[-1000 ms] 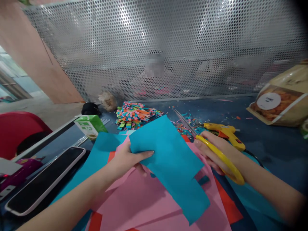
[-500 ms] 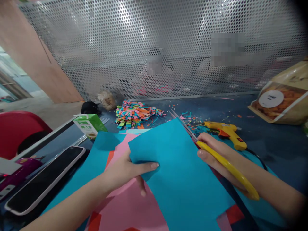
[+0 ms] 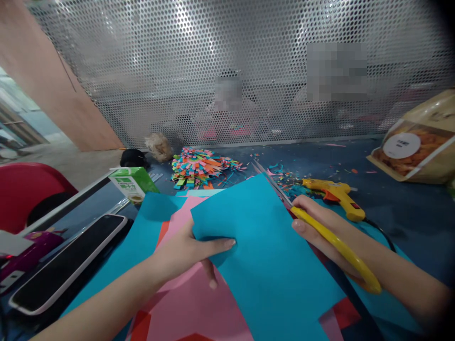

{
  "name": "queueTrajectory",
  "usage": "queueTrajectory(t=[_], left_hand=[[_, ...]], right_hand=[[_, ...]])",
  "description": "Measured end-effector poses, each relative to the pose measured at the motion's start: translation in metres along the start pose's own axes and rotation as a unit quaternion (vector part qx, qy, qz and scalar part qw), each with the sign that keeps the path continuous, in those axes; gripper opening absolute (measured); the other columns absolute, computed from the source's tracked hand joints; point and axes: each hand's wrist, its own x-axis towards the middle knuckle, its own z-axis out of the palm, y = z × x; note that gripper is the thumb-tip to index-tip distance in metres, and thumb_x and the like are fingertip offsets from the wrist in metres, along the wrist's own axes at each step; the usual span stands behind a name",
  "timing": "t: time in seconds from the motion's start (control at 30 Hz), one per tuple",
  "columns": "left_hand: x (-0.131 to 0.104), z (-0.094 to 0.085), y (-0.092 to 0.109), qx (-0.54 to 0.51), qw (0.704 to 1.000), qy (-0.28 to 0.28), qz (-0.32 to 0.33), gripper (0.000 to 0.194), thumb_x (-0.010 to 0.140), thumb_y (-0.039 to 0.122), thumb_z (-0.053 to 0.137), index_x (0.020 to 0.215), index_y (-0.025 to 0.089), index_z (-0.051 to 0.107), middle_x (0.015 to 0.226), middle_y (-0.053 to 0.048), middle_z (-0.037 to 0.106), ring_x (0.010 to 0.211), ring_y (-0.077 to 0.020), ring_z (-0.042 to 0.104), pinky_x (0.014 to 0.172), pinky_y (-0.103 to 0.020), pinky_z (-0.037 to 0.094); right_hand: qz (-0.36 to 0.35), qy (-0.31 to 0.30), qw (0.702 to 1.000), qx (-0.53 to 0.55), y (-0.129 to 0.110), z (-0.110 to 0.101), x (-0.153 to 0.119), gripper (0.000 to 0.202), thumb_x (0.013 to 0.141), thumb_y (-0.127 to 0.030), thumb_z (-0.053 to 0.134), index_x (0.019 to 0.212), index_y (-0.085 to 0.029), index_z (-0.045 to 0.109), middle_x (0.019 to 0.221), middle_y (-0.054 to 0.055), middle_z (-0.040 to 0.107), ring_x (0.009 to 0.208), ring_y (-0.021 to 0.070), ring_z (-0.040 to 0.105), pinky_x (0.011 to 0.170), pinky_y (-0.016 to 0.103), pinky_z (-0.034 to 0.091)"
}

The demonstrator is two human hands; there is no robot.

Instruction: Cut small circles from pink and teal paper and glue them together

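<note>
A blue sheet of paper [image 3: 263, 246] is pinched at its left edge by my left hand [image 3: 195, 251], thumb on top and the other fingers mostly hidden beneath. Yellow-handled scissors [image 3: 330, 244] are gripped in my right hand [image 3: 313, 227]. Their blades lie along the sheet's upper right edge, tips pointing away from me; whether they cut into the paper I cannot tell. Under the blue sheet are pink paper [image 3: 192, 303], some red-orange pieces and more blue paper [image 3: 131, 251].
A yellow glue gun [image 3: 336, 194] lies right of the scissors. Fringed paper strips [image 3: 195, 166] and scraps are behind the sheet. A green drink carton [image 3: 131, 184] and a phone [image 3: 71, 260] are at left, a snack bag [image 3: 415, 142] at right. Perforated metal [image 3: 159, 61] closes the back.
Both hands, the blue sheet and the scissors hold nearly the same pose. The whole view has shifted only very slightly.
</note>
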Motion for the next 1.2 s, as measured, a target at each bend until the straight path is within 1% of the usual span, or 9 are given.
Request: queueTrajectory(t=[0.1,0.2,0.27,0.4,0.67,0.8,0.93,1.03,1.2], left_hand=[[0.0,0.0,0.0,-0.002,1.0,0.001,-0.001,0.081,0.073,0.03,0.078,0.139,0.012,0.035,0.07,-0.007,0.075,0.044,-0.0175,0.067,0.038,-0.022,0.055],[0.0,-0.001,-0.001,-0.005,1.0,-0.002,0.003,0.082,0.072,0.031,0.079,0.139,0.015,0.035,0.077,-0.008,0.076,0.044,-0.018,0.067,0.038,-0.023,0.056],[0.0,-0.001,-0.001,-0.002,1.0,-0.004,-0.002,0.081,0.072,0.031,0.079,0.139,0.015,0.035,0.075,-0.007,0.076,0.043,-0.0177,0.067,0.038,-0.023,0.055],[0.0,0.001,0.001,-0.003,1.0,0.001,-0.003,0.084,0.072,0.03,0.079,0.141,0.016,0.033,0.075,-0.006,0.075,0.047,-0.0193,0.069,0.041,-0.024,0.058],[-0.001,0.001,0.003,-0.003,1.0,0.005,-0.001,0.086,0.07,0.032,0.08,0.141,0.015,0.034,0.08,-0.009,0.076,0.05,-0.0216,0.07,0.041,-0.027,0.059],[-0.002,0.001,0.003,0.001,1.0,0.006,-0.005,0.085,0.072,0.03,0.079,0.141,0.016,0.032,0.075,-0.006,0.075,0.048,-0.0206,0.069,0.04,-0.026,0.058],[-0.003,0.002,0.005,-0.004,1.0,0.004,-0.006,0.081,0.072,0.03,0.079,0.14,0.019,0.035,0.08,-0.005,0.075,0.047,-0.0189,0.069,0.04,-0.025,0.058],[-0.002,0.002,0.005,-0.003,1.0,0.004,-0.006,0.082,0.073,0.029,0.078,0.14,0.016,0.033,0.078,-0.006,0.076,0.045,-0.0178,0.068,0.039,-0.024,0.056],[-0.002,0.002,0.004,0.003,1.0,0.007,-0.008,0.085,0.072,0.03,0.078,0.142,0.017,0.031,0.073,-0.005,0.075,0.045,-0.019,0.068,0.039,-0.024,0.056]], right_hand=[[0.011,-0.008,0.999,0.041,0.001,-0.001,0.001,0.026,0.087,-0.05,0.048,0.077,-0.027,0.037,0.057,-0.009,0.032,0.045,0.0131,0.034,0.045,0.029,0.026],[0.009,-0.007,0.999,0.053,0.001,-0.002,0.002,0.028,0.086,-0.049,0.051,0.077,-0.027,0.037,0.056,-0.01,0.031,0.044,0.0125,0.034,0.044,0.029,0.026],[0.015,-0.009,0.998,0.053,0.0,-0.003,0.002,0.026,0.085,-0.047,0.053,0.077,-0.027,0.037,0.055,-0.01,0.032,0.043,0.0124,0.034,0.043,0.028,0.026],[0.029,-0.019,0.999,0.04,-0.002,-0.003,0.002,0.024,0.085,-0.044,0.051,0.077,-0.027,0.037,0.057,-0.009,0.035,0.046,0.0125,0.035,0.046,0.029,0.027],[0.032,-0.006,0.998,0.061,-0.007,-0.001,0.001,0.025,0.083,-0.046,0.049,0.075,-0.028,0.035,0.056,-0.01,0.031,0.045,0.0134,0.033,0.047,0.03,0.022],[0.043,0.004,0.998,0.054,-0.009,0.001,0.0,0.029,0.084,-0.052,0.047,0.076,-0.027,0.035,0.056,-0.01,0.031,0.045,0.0131,0.031,0.048,0.029,0.022],[0.043,0.006,0.998,0.05,-0.01,0.001,0.0,0.031,0.085,-0.055,0.046,0.077,-0.026,0.036,0.056,-0.01,0.03,0.046,0.0128,0.029,0.048,0.029,0.022],[0.042,0.007,0.998,0.046,-0.011,0.001,0.0,0.033,0.085,-0.057,0.045,0.077,-0.026,0.036,0.056,-0.01,0.029,0.046,0.0127,0.029,0.047,0.03,0.021],[0.032,0.012,0.999,0.04,-0.009,0.002,-0.001,0.043,0.085,-0.068,0.042,0.075,-0.027,0.033,0.056,-0.011,0.027,0.047,0.013,0.027,0.047,0.029,0.021]])
